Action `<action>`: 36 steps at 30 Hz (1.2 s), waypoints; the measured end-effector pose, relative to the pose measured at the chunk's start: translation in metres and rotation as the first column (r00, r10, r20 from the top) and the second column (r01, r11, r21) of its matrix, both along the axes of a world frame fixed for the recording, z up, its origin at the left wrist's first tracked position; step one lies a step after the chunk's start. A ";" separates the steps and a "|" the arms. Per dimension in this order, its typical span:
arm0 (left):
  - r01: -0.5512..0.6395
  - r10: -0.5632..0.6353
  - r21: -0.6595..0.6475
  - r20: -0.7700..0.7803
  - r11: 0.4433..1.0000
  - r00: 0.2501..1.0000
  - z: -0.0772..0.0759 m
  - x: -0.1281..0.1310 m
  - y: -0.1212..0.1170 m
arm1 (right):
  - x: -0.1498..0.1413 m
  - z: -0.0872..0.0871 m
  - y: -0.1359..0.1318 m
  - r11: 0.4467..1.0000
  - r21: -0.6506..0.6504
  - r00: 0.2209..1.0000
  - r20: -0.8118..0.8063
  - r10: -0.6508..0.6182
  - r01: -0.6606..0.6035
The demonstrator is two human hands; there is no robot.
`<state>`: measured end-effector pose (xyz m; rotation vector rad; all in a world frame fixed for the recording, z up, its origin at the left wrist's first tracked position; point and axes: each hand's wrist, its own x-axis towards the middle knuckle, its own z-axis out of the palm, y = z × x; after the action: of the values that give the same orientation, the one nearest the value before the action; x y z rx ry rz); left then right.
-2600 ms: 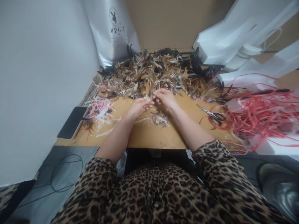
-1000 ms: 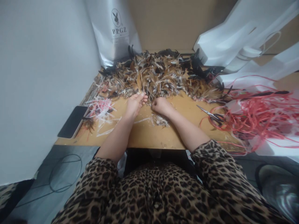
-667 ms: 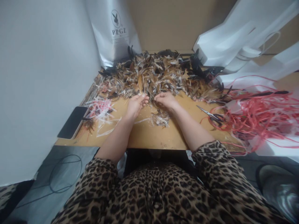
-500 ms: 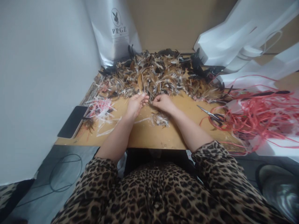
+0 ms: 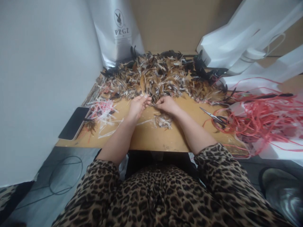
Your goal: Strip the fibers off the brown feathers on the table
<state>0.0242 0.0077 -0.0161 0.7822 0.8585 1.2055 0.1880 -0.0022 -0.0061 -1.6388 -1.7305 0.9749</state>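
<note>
left hand (image 5: 138,106) pinched brown feather (image 5: 142,83); right hand (image 5: 167,105) pinched, hold unclear; small clump (image 5: 163,121) lay apart, large pile (image 5: 168,74) seemed left.

Phone (image 5: 74,123), silvery printed bag (image 5: 120,44), probably a looped cable (image 5: 71,188) below

Reads "PPGZ" (image 5: 122,31) on silvery bag (image 5: 130,45). Has oval rabbit-head logo (image 5: 118,18) above. Carries fine print (image 5: 122,40) below, too blurred to read.
</note>
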 end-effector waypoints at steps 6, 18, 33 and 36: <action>0.110 -0.101 -0.130 0.073 0.985 0.992 0.002 0.001 0.001 | 0.007 0.000 0.010 0.981 -0.176 0.703 -0.688 -0.180 0.079; 0.146 -0.111 -0.143 0.227 0.979 0.967 0.004 0.001 0.000 | -0.001 -0.003 0.005 0.973 -0.197 0.682 -0.728 -0.064 -0.119; 0.005 -0.005 0.088 0.000 0.996 1.000 0.002 0.003 0.000 | 0.000 0.012 -0.003 0.998 0.043 0.898 -0.440 -0.017 0.040; 0.002 0.001 0.093 -0.029 0.996 1.000 0.002 0.004 -0.001 | -0.002 0.015 -0.007 0.998 0.067 0.939 -0.343 0.037 -0.015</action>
<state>0.0283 0.0064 -0.0137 0.8770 0.8308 1.2435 0.1858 -0.0092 0.0089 -1.3155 -1.5308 1.1317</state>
